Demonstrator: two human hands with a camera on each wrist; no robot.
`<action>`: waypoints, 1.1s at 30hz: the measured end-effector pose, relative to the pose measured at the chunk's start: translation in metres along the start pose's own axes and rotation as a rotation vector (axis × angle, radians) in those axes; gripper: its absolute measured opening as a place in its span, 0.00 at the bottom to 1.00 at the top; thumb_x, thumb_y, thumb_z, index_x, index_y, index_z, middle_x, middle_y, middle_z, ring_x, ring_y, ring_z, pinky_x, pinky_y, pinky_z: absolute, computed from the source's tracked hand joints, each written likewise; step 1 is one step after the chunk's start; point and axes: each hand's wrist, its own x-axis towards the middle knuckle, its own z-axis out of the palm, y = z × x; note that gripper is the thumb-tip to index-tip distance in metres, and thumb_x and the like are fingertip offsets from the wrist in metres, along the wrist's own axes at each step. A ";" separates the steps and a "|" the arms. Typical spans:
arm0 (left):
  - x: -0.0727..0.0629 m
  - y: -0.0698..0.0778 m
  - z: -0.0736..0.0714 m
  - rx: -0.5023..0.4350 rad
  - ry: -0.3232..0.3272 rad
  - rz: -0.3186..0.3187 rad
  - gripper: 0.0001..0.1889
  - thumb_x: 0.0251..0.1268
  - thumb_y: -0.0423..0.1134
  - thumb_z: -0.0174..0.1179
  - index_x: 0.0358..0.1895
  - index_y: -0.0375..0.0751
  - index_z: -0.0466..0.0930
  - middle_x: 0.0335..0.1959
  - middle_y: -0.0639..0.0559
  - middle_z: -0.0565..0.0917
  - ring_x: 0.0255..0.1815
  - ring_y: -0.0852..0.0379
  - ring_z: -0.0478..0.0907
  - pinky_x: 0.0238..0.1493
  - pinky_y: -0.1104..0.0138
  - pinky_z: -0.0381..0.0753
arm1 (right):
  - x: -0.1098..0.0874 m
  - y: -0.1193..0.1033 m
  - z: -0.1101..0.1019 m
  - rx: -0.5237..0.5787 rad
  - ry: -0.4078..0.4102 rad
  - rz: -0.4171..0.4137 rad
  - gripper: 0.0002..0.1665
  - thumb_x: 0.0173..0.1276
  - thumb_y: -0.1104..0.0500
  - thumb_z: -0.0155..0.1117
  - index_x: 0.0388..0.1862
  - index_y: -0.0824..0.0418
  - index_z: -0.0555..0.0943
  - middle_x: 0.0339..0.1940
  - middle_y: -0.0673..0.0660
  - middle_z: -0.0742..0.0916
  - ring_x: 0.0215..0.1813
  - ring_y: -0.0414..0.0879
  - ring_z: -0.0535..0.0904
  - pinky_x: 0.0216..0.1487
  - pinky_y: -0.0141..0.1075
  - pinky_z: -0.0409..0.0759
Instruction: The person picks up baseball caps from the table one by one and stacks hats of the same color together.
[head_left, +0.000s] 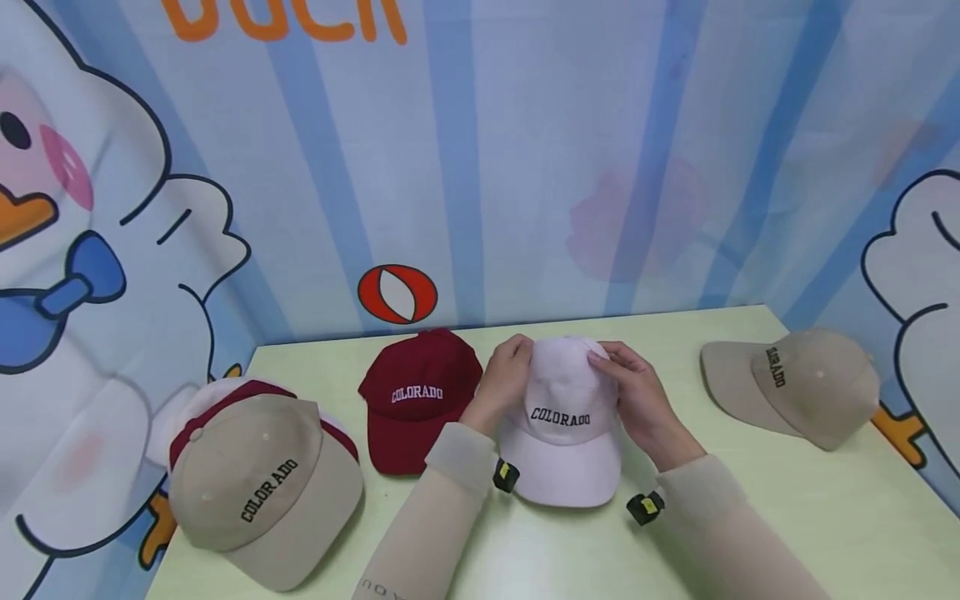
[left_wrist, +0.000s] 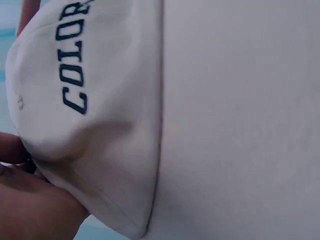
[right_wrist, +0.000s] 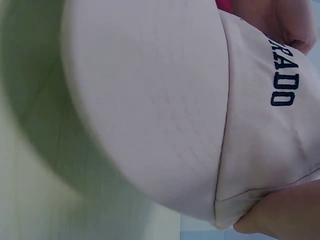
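Note:
A pale pinkish-white baseball cap [head_left: 562, 475], with dark COLORADO lettering, is between both hands, brim toward the person. My left hand [head_left: 504, 379] grips the left side of its crown. On the other side my right hand [head_left: 643, 404] holds the crown, its thumb lying on the front near the top. The left wrist view has the lettered front [left_wrist: 115, 75] up close, with the left hand [left_wrist: 40, 207] at the crown's edge. In the right wrist view the brim [right_wrist: 150, 95] casts a shadow on the table; the right fingers are partly hidden behind the cap.
A dark red cap [head_left: 408, 429] sits just left of the held one. At the table's left, a beige cap [head_left: 217, 492] lies over white and dark red caps. Another beige cap [head_left: 821, 387] rests at the right. A cartoon backdrop [head_left: 525, 167] rises behind the light table [head_left: 810, 517].

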 end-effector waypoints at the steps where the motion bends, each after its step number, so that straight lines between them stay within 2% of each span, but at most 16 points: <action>1: 0.001 0.000 -0.002 -0.027 0.009 -0.010 0.19 0.86 0.44 0.40 0.46 0.37 0.79 0.39 0.46 0.78 0.45 0.52 0.74 0.54 0.57 0.75 | 0.002 0.001 0.003 -0.002 0.013 0.005 0.06 0.76 0.53 0.66 0.38 0.40 0.86 0.48 0.40 0.85 0.55 0.40 0.78 0.59 0.36 0.75; 6: 0.007 -0.003 -0.012 -0.110 0.063 -0.024 0.19 0.86 0.43 0.39 0.47 0.34 0.78 0.44 0.41 0.78 0.48 0.49 0.74 0.60 0.53 0.75 | 0.013 0.005 0.013 -0.078 0.089 0.027 0.02 0.73 0.52 0.69 0.42 0.43 0.87 0.47 0.41 0.84 0.57 0.41 0.77 0.62 0.36 0.73; 9: 0.014 -0.009 -0.016 -0.118 0.106 -0.008 0.19 0.85 0.41 0.40 0.48 0.32 0.80 0.46 0.39 0.80 0.49 0.48 0.75 0.62 0.52 0.75 | 0.022 0.010 0.018 -0.140 0.132 0.041 0.08 0.72 0.50 0.71 0.47 0.48 0.87 0.45 0.44 0.83 0.55 0.42 0.76 0.60 0.36 0.74; 12: 0.019 -0.017 -0.018 -0.137 0.149 -0.014 0.18 0.84 0.40 0.41 0.41 0.34 0.79 0.39 0.43 0.78 0.44 0.51 0.74 0.55 0.58 0.76 | 0.030 0.016 0.024 -0.196 0.170 0.053 0.17 0.71 0.47 0.72 0.54 0.53 0.86 0.45 0.46 0.81 0.51 0.44 0.76 0.54 0.35 0.76; 14: 0.021 -0.022 -0.019 -0.162 0.171 -0.037 0.17 0.84 0.40 0.41 0.36 0.36 0.76 0.33 0.47 0.73 0.39 0.52 0.71 0.49 0.61 0.73 | 0.034 0.020 0.028 -0.223 0.183 0.057 0.22 0.71 0.46 0.72 0.58 0.55 0.85 0.46 0.48 0.81 0.50 0.44 0.77 0.52 0.34 0.78; 16: 0.021 -0.027 -0.020 -0.186 0.197 -0.064 0.17 0.84 0.39 0.42 0.35 0.36 0.75 0.31 0.48 0.71 0.38 0.53 0.70 0.47 0.62 0.71 | 0.037 0.025 0.032 -0.252 0.186 0.061 0.24 0.72 0.45 0.71 0.60 0.56 0.84 0.48 0.49 0.81 0.50 0.44 0.77 0.51 0.33 0.79; 20: 0.020 -0.035 -0.022 -0.215 0.242 -0.105 0.18 0.85 0.39 0.41 0.46 0.32 0.80 0.40 0.43 0.78 0.47 0.49 0.74 0.59 0.56 0.75 | 0.037 0.032 0.038 -0.259 0.175 0.073 0.25 0.75 0.48 0.67 0.66 0.55 0.81 0.59 0.55 0.82 0.59 0.47 0.78 0.64 0.38 0.78; 22: 0.019 -0.037 -0.023 -0.210 0.274 -0.113 0.18 0.85 0.39 0.40 0.52 0.32 0.80 0.47 0.40 0.81 0.52 0.48 0.76 0.65 0.53 0.74 | 0.036 0.033 0.039 -0.247 0.168 0.079 0.25 0.77 0.50 0.65 0.69 0.53 0.79 0.66 0.57 0.80 0.66 0.50 0.76 0.72 0.43 0.74; 24: 0.018 -0.039 -0.025 -0.205 0.310 -0.115 0.18 0.85 0.38 0.40 0.50 0.31 0.80 0.47 0.38 0.80 0.51 0.46 0.75 0.64 0.52 0.75 | 0.033 0.034 0.040 -0.242 0.152 0.086 0.26 0.79 0.52 0.62 0.73 0.51 0.77 0.72 0.59 0.78 0.74 0.52 0.73 0.79 0.46 0.68; 27: 0.018 -0.042 -0.029 -0.194 0.371 -0.120 0.18 0.84 0.37 0.40 0.45 0.30 0.79 0.42 0.37 0.79 0.46 0.46 0.75 0.58 0.53 0.75 | 0.027 0.036 0.042 -0.254 0.114 0.098 0.28 0.80 0.54 0.59 0.77 0.52 0.72 0.78 0.59 0.73 0.80 0.55 0.66 0.83 0.48 0.61; 30: 0.018 -0.043 -0.034 -0.194 0.410 -0.136 0.18 0.84 0.38 0.40 0.45 0.30 0.79 0.41 0.37 0.79 0.46 0.45 0.75 0.57 0.53 0.75 | 0.021 0.038 0.046 -0.273 0.087 0.115 0.30 0.81 0.54 0.57 0.79 0.53 0.70 0.82 0.58 0.69 0.83 0.55 0.62 0.84 0.50 0.58; 33: 0.018 -0.044 -0.040 -0.193 0.416 -0.152 0.19 0.85 0.39 0.40 0.46 0.30 0.79 0.41 0.37 0.79 0.47 0.44 0.75 0.58 0.53 0.75 | 0.018 0.041 0.050 -0.277 0.075 0.126 0.30 0.82 0.53 0.56 0.80 0.53 0.68 0.83 0.56 0.67 0.84 0.56 0.61 0.84 0.50 0.58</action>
